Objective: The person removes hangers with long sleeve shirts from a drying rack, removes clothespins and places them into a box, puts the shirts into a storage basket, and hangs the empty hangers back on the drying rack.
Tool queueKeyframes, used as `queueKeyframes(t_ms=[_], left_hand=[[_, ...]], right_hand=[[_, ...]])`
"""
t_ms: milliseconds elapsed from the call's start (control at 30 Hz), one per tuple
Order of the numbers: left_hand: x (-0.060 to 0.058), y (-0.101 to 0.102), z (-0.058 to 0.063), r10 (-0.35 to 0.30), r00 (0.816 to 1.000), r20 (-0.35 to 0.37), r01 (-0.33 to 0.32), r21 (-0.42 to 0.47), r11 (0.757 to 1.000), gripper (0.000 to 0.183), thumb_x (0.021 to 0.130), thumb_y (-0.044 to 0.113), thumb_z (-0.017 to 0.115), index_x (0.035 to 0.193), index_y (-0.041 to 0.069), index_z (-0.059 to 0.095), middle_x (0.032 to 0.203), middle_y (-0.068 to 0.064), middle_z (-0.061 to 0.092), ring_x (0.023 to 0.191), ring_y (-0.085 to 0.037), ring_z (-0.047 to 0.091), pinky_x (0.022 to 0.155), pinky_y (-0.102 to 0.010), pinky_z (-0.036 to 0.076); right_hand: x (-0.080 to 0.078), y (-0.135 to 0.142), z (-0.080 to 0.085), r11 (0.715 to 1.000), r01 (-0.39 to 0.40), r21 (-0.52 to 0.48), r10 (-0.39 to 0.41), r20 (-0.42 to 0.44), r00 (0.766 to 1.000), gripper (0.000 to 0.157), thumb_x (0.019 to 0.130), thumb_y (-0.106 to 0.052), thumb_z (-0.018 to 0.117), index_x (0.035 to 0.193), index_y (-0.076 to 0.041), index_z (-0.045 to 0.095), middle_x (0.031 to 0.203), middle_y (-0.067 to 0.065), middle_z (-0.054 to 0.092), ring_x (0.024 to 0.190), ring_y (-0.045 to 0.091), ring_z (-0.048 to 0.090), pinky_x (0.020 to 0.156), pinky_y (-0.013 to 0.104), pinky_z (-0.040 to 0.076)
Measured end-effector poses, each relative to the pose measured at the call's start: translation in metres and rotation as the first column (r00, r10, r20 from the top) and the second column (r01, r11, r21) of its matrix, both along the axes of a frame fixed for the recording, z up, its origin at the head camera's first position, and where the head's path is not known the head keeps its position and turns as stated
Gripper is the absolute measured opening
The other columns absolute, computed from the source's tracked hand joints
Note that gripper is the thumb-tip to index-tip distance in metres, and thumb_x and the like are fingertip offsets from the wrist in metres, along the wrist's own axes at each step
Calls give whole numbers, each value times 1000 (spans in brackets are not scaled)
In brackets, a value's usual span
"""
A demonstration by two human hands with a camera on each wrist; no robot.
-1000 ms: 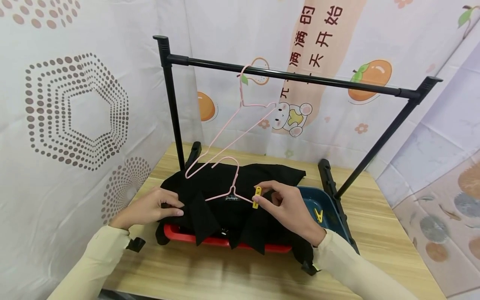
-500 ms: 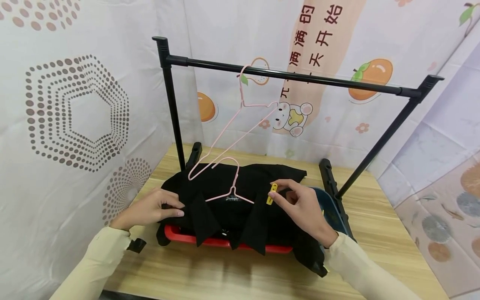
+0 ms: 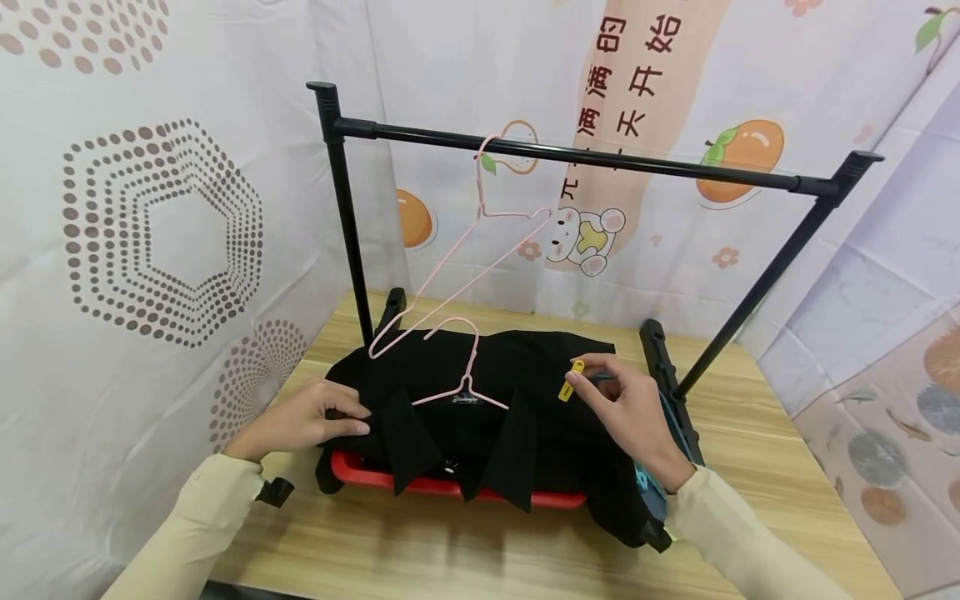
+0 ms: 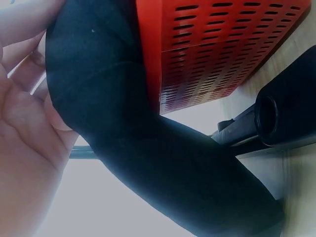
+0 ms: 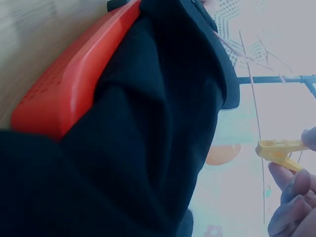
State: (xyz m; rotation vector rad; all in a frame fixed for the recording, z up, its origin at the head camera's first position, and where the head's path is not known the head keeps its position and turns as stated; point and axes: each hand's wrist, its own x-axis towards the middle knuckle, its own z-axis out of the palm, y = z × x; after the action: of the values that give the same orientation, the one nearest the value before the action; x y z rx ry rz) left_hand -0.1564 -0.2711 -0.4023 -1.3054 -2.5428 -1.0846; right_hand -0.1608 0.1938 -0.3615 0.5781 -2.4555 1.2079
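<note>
A black collared shirt lies spread over a red basket, its collar points hanging toward the front. A pink hanger sits inside its neck, hook upward. My left hand pinches the shirt near its left shoulder; in the left wrist view a black sleeve hangs beside the fingers. Above the shirt's right shoulder, my right hand holds a yellow clothespin between thumb and fingers. In the right wrist view the clothespin is apart from the cloth.
A black rack with a crossbar stands behind the basket. Another pink hanger hangs from it, its lower end close to the shirt. Partly hidden by my right arm, a blue tray lies at the right. Printed curtains surround the table.
My right hand has carried the clothespin rightward, from beside the hanger's right arm to above the shirt's right shoulder. The left hand stays in place on the shirt.
</note>
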Motion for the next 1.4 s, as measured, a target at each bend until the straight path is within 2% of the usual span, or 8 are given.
queueKeyframes(t_ms=[133,233,467,833,967,1233,1400], left_hand=[[0,-1,-1,3,1000,17,-3,4,1000,10,92,12,78,95,21,81,74,16,56,65,2,44,53,-22,43],[0,-1,-1,4,1000,23,-4,2,1000,10,92,12,78,94,22,81,73,16,55,64,2,43,53,-22,42],[0,2,2,-5,1000,17,5,4,1000,11,92,12,78,90,24,79,71,15,52,64,2,41,53,-22,41],[-1,0,0,-5,1000,29,5,0,1000,10,92,12,78,94,22,81,72,15,54,65,2,42,53,-24,42],[0,0,2,-3,999,35,3,0,1000,10,92,12,78,94,22,81,72,15,53,65,2,42,54,-22,41],[2,3,4,3,1000,30,-3,-1,1000,13,92,13,78,86,24,76,70,14,49,64,2,40,53,-23,39],[3,4,4,8,1000,24,-8,5,1000,17,91,12,79,81,25,72,70,14,46,64,2,39,54,-20,38]], right_hand=[[-4,9,-6,999,36,-20,-36,7,999,27,98,-31,73,121,-17,72,100,-4,72,62,18,65,50,27,43],[-6,16,-12,997,72,-21,-72,12,997,30,99,-33,71,122,-15,71,102,-2,73,76,20,72,59,25,50],[-14,32,-30,991,134,19,-135,39,990,30,99,-36,71,120,-14,71,102,1,73,78,26,73,67,21,53],[-16,52,-44,970,195,144,-208,85,974,39,100,-44,66,119,-11,71,101,2,74,88,20,72,78,27,55],[-14,59,-49,968,190,163,-206,93,974,38,101,-43,66,120,-10,71,101,1,74,93,20,70,80,26,55],[-14,68,-56,963,214,163,-232,107,967,40,102,-41,65,121,-7,70,101,5,73,90,24,71,79,27,55],[-14,73,-61,955,218,202,-245,117,962,39,102,-41,66,119,-5,70,101,7,73,85,24,70,74,29,54]])
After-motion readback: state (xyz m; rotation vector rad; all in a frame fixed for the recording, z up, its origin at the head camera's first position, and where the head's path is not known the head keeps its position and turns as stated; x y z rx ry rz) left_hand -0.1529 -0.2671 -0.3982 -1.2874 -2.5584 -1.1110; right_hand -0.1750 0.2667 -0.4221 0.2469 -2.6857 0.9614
